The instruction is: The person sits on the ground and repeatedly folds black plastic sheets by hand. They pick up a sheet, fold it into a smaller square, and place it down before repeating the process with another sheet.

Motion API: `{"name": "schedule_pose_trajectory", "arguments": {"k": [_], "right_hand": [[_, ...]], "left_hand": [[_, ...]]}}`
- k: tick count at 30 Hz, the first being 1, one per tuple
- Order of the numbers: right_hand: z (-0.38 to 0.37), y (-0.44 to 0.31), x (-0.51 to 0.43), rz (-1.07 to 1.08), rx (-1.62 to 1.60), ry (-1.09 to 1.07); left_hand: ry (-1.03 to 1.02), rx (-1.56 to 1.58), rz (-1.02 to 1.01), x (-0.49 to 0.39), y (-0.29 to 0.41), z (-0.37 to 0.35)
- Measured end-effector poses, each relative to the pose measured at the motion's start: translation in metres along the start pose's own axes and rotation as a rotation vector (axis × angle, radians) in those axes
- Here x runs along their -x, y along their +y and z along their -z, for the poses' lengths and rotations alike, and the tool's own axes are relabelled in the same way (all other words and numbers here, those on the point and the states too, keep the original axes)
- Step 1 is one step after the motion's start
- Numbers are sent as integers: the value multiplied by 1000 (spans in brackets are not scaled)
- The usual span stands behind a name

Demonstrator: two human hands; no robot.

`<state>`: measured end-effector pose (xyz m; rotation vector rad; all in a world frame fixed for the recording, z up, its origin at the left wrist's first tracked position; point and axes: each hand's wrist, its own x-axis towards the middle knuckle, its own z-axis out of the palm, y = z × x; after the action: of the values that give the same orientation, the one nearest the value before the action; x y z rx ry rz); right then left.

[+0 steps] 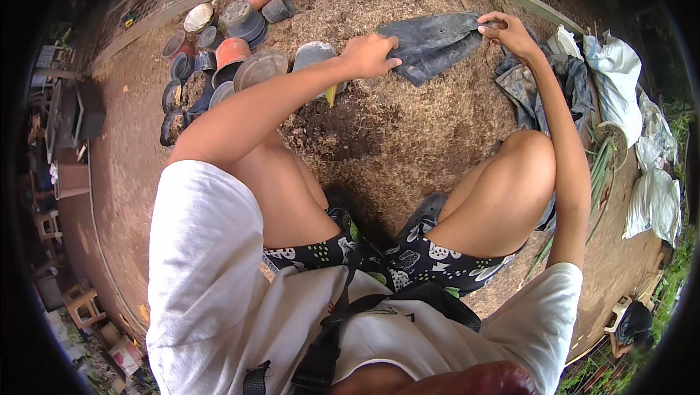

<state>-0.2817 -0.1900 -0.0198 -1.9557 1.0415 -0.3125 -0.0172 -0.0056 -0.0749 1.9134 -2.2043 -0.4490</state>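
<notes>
A flattened black plastic grow bag (432,45) with small holes is stretched between my two hands above ground strewn with dry husk-like litter. At its left end, my left hand (373,56) pinches the edge between thumb and fingers. My right hand (506,34) grips the far right corner with its fingertips. Just left of my left hand stands a grey plastic pot (314,56), partly hidden by my forearm, with a yellow-green leaf (331,95) beside it. Dark soil (344,129) lies on the litter between my knees and the bag.
Plastic pots, among them an orange one (232,51), cluster at the left. More black plastic bags (574,80) lie near my right arm, with white sacks (612,80) beyond and long green leaves (601,170) by my right knee. Another person (633,324) is at the far lower right.
</notes>
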Motion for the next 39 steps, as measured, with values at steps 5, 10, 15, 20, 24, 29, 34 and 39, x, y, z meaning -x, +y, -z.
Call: {"name": "schedule_pose_trajectory", "arguments": {"k": [5,10,15,20,24,29,34,39], "right_hand": [[0,-6,-3,79,45,103],[0,-7,-2,124,-10,207],[6,0,0,124,-61,257],[6,2,1,103,-115,343],[13,-10,0,106,-245,387],[16,-36,6,140,-410,383],[12,-63,12,149,-266,449],[4,-79,10,160,-244,502]], "left_hand": [[14,-52,9,-6,2,-5],[90,-57,-38,-15,1,-10],[109,-20,-50,-10,-1,-3],[161,14,-44,-6,-3,7],[212,50,-29,-9,-3,21],[348,66,-39,-8,1,33],[451,56,-77,-7,2,29],[524,177,-146,-9,7,31]]}}
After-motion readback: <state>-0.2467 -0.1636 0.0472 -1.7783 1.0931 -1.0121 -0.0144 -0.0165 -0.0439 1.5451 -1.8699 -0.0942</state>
